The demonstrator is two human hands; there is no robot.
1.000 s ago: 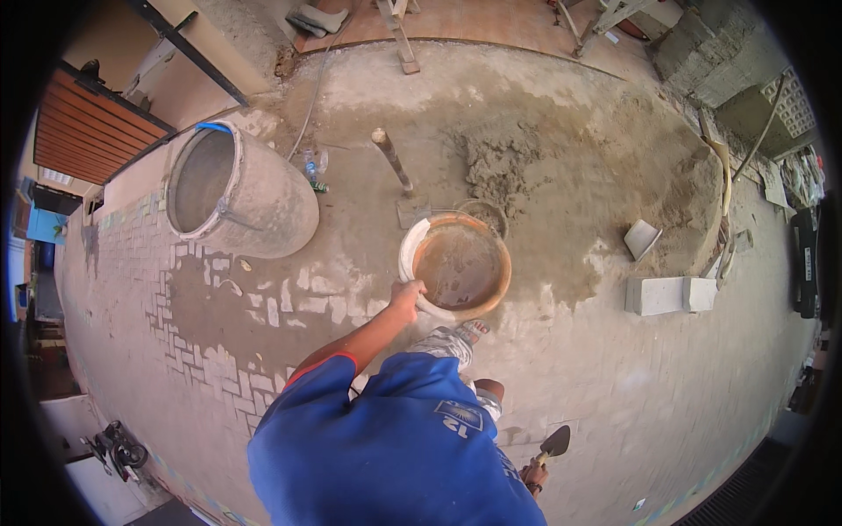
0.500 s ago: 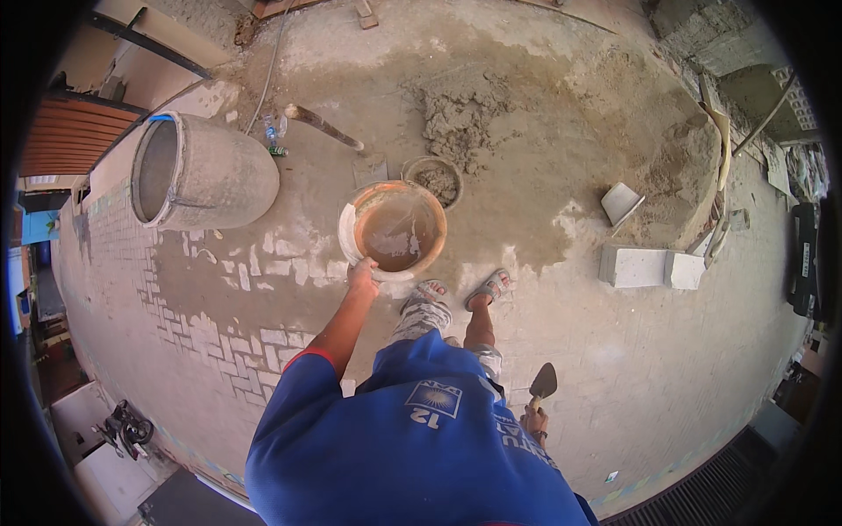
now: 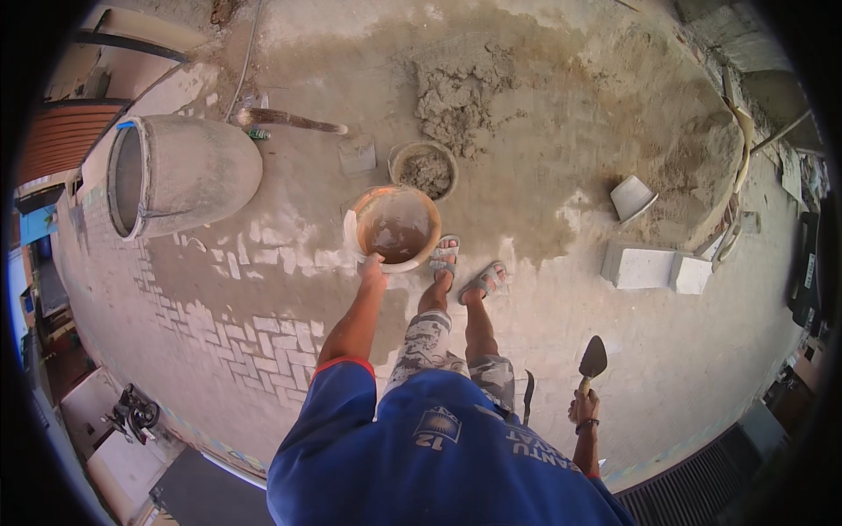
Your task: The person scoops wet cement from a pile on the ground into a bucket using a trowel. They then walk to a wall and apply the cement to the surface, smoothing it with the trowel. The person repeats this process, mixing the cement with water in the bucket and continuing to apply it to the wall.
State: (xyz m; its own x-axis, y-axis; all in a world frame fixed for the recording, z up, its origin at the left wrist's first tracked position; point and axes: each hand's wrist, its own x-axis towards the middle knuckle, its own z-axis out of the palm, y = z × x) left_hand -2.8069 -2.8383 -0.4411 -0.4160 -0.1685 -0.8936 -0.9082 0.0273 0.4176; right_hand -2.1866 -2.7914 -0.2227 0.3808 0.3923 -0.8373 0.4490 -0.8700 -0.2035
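My left hand is closed on the near rim of a round orange basin, whitened on one side and holding murky liquid. My right hand, at lower right, grips the wooden handle of a trowel with its dark blade pointing up. Just beyond the basin, a bucket holding wet grey mortar stands on the ground, beside a lumpy mortar heap. My sandalled feet are just right of the basin.
A large crusted grey barrel stands at left. A pole with a flat square end lies behind it near a hose. White blocks and an angled white container are at right. A motorcycle is at lower left.
The view has shifted, showing more of my legs and feet. The basin in my left hand has come away from the mortar bucket, uncovering it. My right hand with the trowel has risen rightward.
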